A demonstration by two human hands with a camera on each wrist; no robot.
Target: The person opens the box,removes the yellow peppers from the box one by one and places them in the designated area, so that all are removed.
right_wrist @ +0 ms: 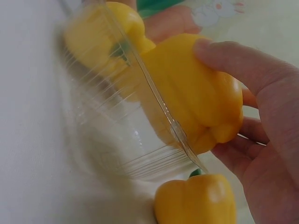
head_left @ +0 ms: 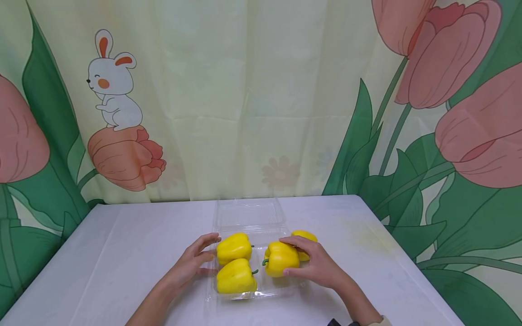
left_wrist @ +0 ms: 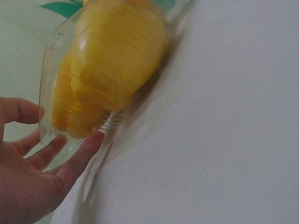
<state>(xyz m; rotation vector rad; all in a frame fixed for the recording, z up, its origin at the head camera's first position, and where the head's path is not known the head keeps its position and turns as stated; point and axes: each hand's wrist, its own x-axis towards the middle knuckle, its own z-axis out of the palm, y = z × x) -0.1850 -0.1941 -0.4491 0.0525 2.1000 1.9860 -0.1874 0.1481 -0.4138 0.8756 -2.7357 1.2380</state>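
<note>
A yellow bell pepper (head_left: 281, 259) with a green stem is gripped by my right hand (head_left: 316, 265), thumb on one side and fingers on the other. In the right wrist view this pepper (right_wrist: 196, 98) is above the rim of a clear plastic clamshell box (head_left: 265, 285). Two more yellow peppers, a rear one (head_left: 234, 249) and a front one (head_left: 236, 276), lie in the box's left half, stems to the right. My left hand (head_left: 191, 262) touches the box's left side with spread fingers; the left wrist view shows its fingertips (left_wrist: 97, 138) against the ribbed wall.
Another yellow pepper (head_left: 305, 235) lies on the table right of the box, partly hidden by my right hand. The box's lid (head_left: 249, 215) is folded back toward the curtain (head_left: 244, 113). A white cloth covers the table (head_left: 122, 253).
</note>
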